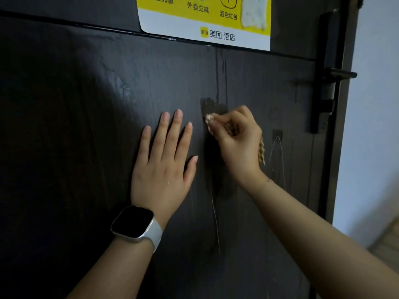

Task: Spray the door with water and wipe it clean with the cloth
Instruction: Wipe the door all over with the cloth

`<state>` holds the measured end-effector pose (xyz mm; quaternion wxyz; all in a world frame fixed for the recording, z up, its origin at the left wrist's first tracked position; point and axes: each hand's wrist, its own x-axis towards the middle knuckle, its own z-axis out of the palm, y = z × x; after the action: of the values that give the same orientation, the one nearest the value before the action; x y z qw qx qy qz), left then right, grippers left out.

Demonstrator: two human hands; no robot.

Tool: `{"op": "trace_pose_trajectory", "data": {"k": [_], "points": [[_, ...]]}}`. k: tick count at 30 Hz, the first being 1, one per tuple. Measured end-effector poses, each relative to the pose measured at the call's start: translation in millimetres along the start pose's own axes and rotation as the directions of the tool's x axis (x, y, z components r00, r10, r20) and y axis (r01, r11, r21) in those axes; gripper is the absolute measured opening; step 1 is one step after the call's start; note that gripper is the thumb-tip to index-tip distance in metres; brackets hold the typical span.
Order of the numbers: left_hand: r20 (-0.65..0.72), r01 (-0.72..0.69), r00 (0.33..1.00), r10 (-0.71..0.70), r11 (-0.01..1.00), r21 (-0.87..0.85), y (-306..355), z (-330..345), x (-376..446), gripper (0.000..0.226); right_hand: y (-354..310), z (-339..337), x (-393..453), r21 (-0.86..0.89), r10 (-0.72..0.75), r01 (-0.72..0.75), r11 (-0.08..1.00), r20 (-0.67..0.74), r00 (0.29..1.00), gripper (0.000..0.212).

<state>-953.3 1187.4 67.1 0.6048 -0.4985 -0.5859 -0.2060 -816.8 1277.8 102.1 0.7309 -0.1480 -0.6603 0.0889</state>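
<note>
A dark wood-grain door (86, 126) fills the view. My left hand (162, 165) lies flat on it with fingers straight, a watch on the wrist. To its right, my right hand (237, 143) grips a bunched beige cloth (209, 119) and presses it against the door. A corner of the cloth hangs out behind the palm. Wet streaks run down the door above the cloth, from under the sticker, and thin water trails run below both hands. No spray bottle is in view.
A yellow and white sticker (216, 24) is stuck on the door near the top. The black door handle (339, 74) and lock plate sit at the right edge. Beyond the frame is a pale wall (375, 126).
</note>
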Motion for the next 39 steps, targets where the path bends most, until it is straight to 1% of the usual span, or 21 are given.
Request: {"op": "trace_pose_trajectory", "data": {"k": [1,3,6,8,10,11,13,15,16,17,19,21,23,25,27,30,33,35,37,39], "points": [[-0.002,-0.005,1.000,0.005,1.000,-0.006,-0.4,0.4,0.1,0.061,-1.3,2.4,1.8,0.000,-0.011,0.011,1.000,-0.027,1.000,0.010],[-0.009,-0.002,1.000,0.002,1.000,-0.014,0.0,1.4,-1.3,0.061,7.6,3.3,-21.0,-0.027,-0.028,0.028,0.999,-0.023,0.999,0.016],[-0.019,0.003,1.000,-0.003,1.000,-0.014,1.6,0.9,-2.5,0.060,35.9,-9.1,-108.0,-0.086,-0.022,0.027,0.996,0.064,0.998,0.021],[-0.023,0.004,1.000,-0.004,1.000,-0.019,0.9,-0.2,-1.4,0.060,51.4,-20.8,-168.8,-0.126,0.028,-0.013,0.992,0.123,0.992,0.019],[-0.018,0.006,1.000,-0.006,1.000,-0.020,0.1,-0.8,-0.8,0.059,59.8,-25.2,-200.2,-0.121,0.123,-0.105,0.987,0.149,0.981,0.017],[-0.017,0.005,1.000,-0.005,1.000,-0.015,0.1,-0.3,-0.2,0.059,60.8,-24.9,-200.7,-0.110,0.149,-0.133,0.985,0.155,0.977,0.019],[-0.019,0.005,1.000,-0.005,1.000,-0.019,0.3,-0.4,0.6,0.059,56.7,-23.6,-181.8,-0.092,0.154,-0.139,0.986,0.183,0.971,0.022],[-0.026,0.006,1.000,-0.007,1.000,-0.024,0.9,-0.5,-0.2,0.059,43.8,-21.9,-143.8,-0.070,0.131,-0.120,0.990,0.185,0.974,0.029],[-0.025,0.006,1.000,-0.006,0.999,-0.032,1.6,-0.9,-0.7,0.059,36.7,-20.5,-121.4,-0.059,0.123,-0.115,0.992,0.162,0.979,0.032],[-0.020,0.003,1.000,-0.004,0.999,-0.039,2.2,-1.6,-1.0,0.059,29.4,-18.5,-99.8,-0.042,0.119,-0.115,0.993,0.132,0.984,0.032],[-0.008,0.003,1.000,-0.004,0.999,-0.039,1.9,-2.0,-1.2,0.059,19.8,-11.7,-72.1,-0.011,0.105,-0.105,0.994,0.072,0.992,0.021],[-0.008,0.010,1.000,-0.011,0.999,-0.041,0.2,-2.4,-1.4,0.059,20.9,-6.7,-75.2,-0.056,0.073,-0.071,0.996,0.033,0.997,0.016],[-0.010,0.011,1.000,-0.012,0.999,-0.042,0.2,-2.4,-1.1,0.059,33.4,-9.2,-109.5,-0.136,0.031,-0.030,0.990,0.007,0.999,0.021],[-0.009,0.008,1.000,-0.009,0.999,-0.037,1.4,-2.3,-0.9,0.059,52.4,-17.5,-166.6,-0.160,0.040,-0.035,0.987,0.029,0.999,0.022],[-0.005,0.004,1.000,-0.004,1.000,-0.031,1.7,-2.2,-0.7,0.059,69.9,-27.0,-227.6,-0.174,0.095,-0.079,0.982,0.085,0.992,0.021],[0.000,0.005,1.000,-0.005,1.000,-0.024,0.0,-3.0,-0.4,0.059,82.1,-34.2,-286.5,-0.156,0.244,-0.221,0.963,0.147,0.959,0.015],[-0.001,0.002,1.000,-0.002,1.000,-0.029,0.6,-3.4,0.6,0.059,78.3,-36.6,-278.5,-0.113,0.318,-0.302,0.947,0.185,0.930,0.014],[-0.004,0.006,1.000,-0.006,0.999,-0.032,0.7,-2.8,0.1,0.059,70.1,-34.7,-246.7,-0.084,0.298,-0.286,0.954,0.194,0.935,0.015],[-0.005,0.008,1.000,-0.008,0.999,-0.034,0.3,-2.6,-0.2,0.059,62.3,-27.6,-202.4,-0.030,0.267,-0.266,0.964,0.139,0.954,0.016],[-0.008,0.006,1.000,-0.006,0.999,-0.035,0.5,-2.1,-0.3,0.059,55.7,-19.0,-164.6,0.006,0.245,-0.245,0.969,0.047,0.968,0.018]]}}
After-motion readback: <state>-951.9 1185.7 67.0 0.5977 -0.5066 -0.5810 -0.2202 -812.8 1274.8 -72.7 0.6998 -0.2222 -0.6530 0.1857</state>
